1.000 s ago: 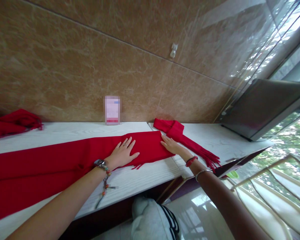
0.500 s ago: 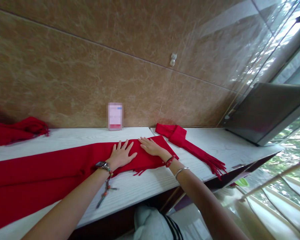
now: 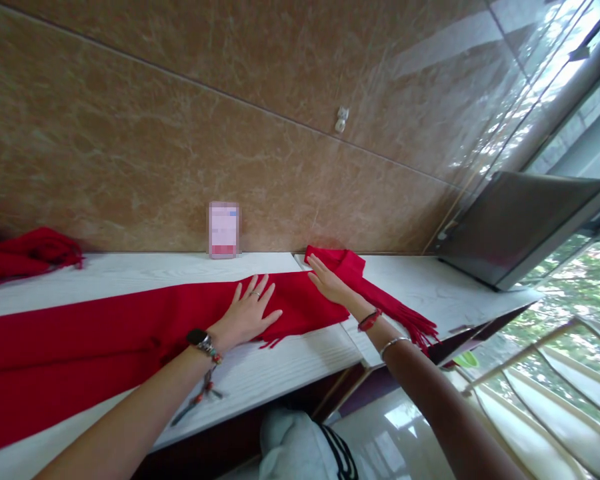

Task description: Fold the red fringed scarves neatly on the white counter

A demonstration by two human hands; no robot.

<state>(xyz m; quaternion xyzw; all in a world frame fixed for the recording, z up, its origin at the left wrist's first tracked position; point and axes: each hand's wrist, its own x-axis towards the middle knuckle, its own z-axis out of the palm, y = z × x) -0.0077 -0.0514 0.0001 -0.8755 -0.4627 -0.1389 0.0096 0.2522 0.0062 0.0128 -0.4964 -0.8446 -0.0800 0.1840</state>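
A long red scarf (image 3: 105, 337) lies spread along the white wooden counter (image 3: 300, 350). My left hand (image 3: 247, 313) rests flat on it near its fringed right end, fingers spread and open. My right hand (image 3: 329, 283) lies flat and open on the scarf's far right corner, fingers stretched toward the wall. Just beyond my right hand lies a second red scarf (image 3: 375, 293), folded, with its fringe trailing toward the counter's front edge.
A small pink card (image 3: 223, 230) stands against the brown marble wall. Another bunched red scarf (image 3: 27, 255) lies at the far left. A dark open window panel (image 3: 520, 223) juts over the counter's right end. My grey-clad knee (image 3: 303, 447) shows below the counter.
My right hand slid left across the scarf's end, then back right to its far corner. My left hand stayed pressed in place.
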